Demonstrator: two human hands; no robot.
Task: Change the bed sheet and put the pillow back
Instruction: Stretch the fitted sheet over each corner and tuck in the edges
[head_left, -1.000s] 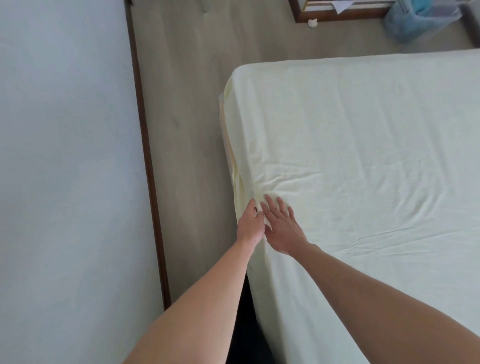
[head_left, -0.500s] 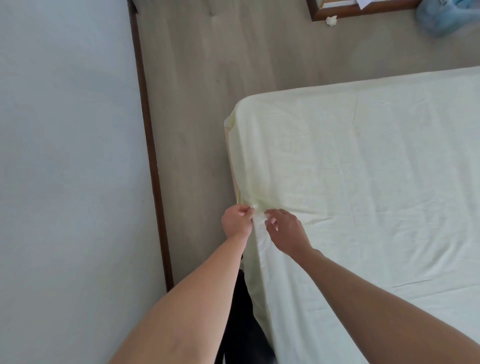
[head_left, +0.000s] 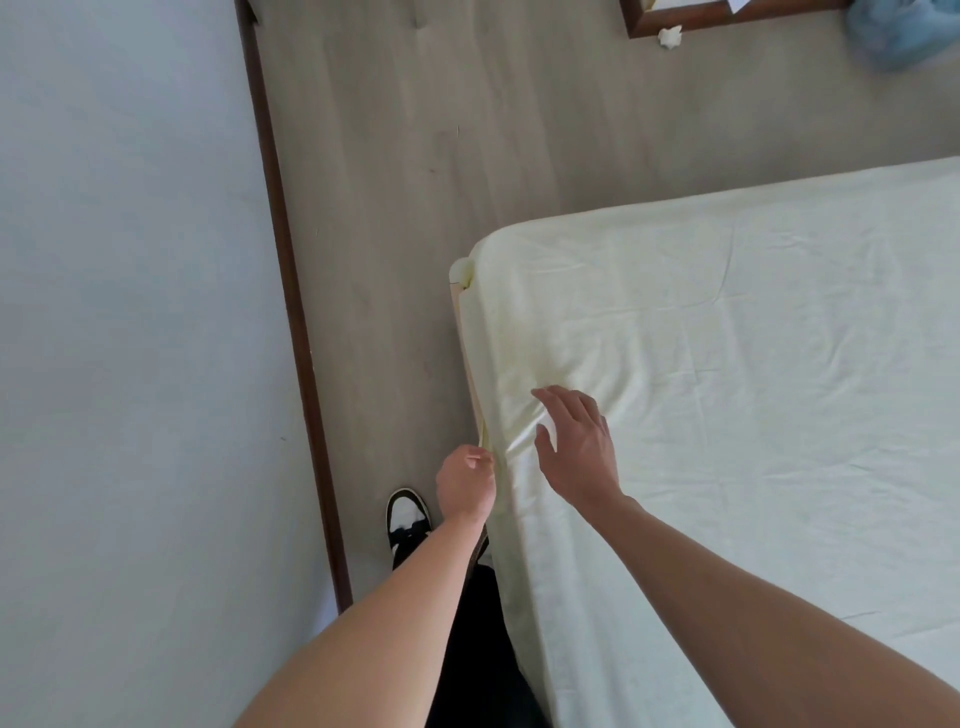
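Bed sheet (head_left: 727, 389) — pale yellow, spread over the mattress and filling the right half of the head view, drawn over the near-left corner and down the left side. Creased in shallow folds fanning out from the left edge; smoother toward the far right.

Left hand (head_left: 465, 483) at the left side edge of the mattress, fingers curled, pinching a fold of the sheet edge between thumb and fingertips (grip partly hidden by the knuckles). Right hand (head_left: 579, 449) spread flat, fingers straight and slightly apart, palm down on top of the sheet just beside the left hand; nothing held. Both forearms bare, reaching in from the bottom of the view.

Light wooden bed frame (head_left: 464, 332) visible as a narrow strip along the left side, below the sheet corner.

Black-and-white shoe (head_left: 408, 522) on the grey wood floor (head_left: 441, 130), just left of the left wrist, between bed and wall. Pale wall (head_left: 130, 312) at left, dark brown skirting board (head_left: 291, 291) at its foot. At top right — dark wooden frame (head_left: 675, 18), a small white crumpled scrap (head_left: 670, 37) beside it, and a blurred blue bundle (head_left: 904, 31) at the corner.
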